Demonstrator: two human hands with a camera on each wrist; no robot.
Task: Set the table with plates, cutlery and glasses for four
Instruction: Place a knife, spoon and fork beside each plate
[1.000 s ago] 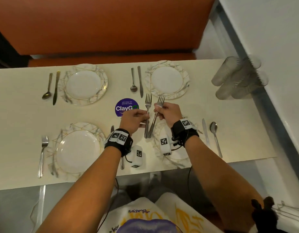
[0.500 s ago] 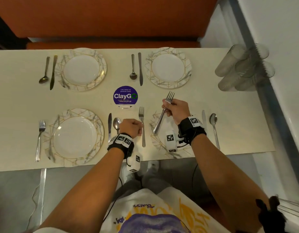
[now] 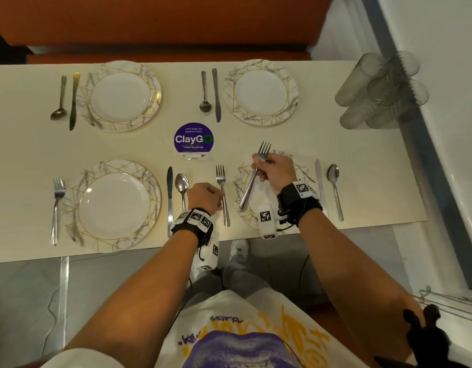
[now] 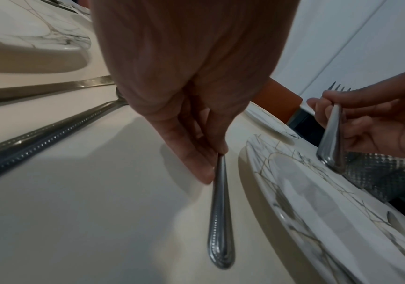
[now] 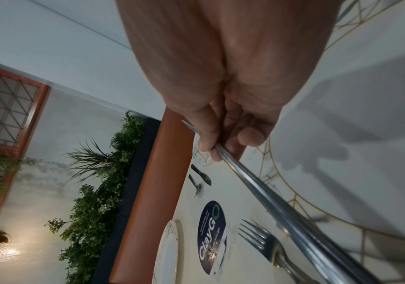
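Four marbled plates sit on the cream table (image 3: 362,160), each with a knife and spoon beside it. My left hand (image 3: 212,200) pinches the handle of a fork (image 3: 221,181) that lies flat on the table just left of the near right plate (image 3: 239,179). In the left wrist view the fingertips (image 4: 217,151) meet on that fork's handle (image 4: 221,221). My right hand (image 3: 262,166) grips a second fork (image 3: 249,189), tilted in the air above the same plate, tines pointing away. The right wrist view shows its handle (image 5: 281,207) crossing the plate (image 5: 354,124).
Several clear glasses (image 3: 381,91) stand bunched at the table's far right corner. A purple round sticker (image 3: 193,138) marks the middle. A fork (image 3: 56,208) lies left of the near left plate (image 3: 117,205). An orange bench (image 3: 160,19) runs behind the table.
A second ago both hands held forks together mid-table. The left hand has since laid its fork down left of the near right plate; the right hand moved right with its fork.
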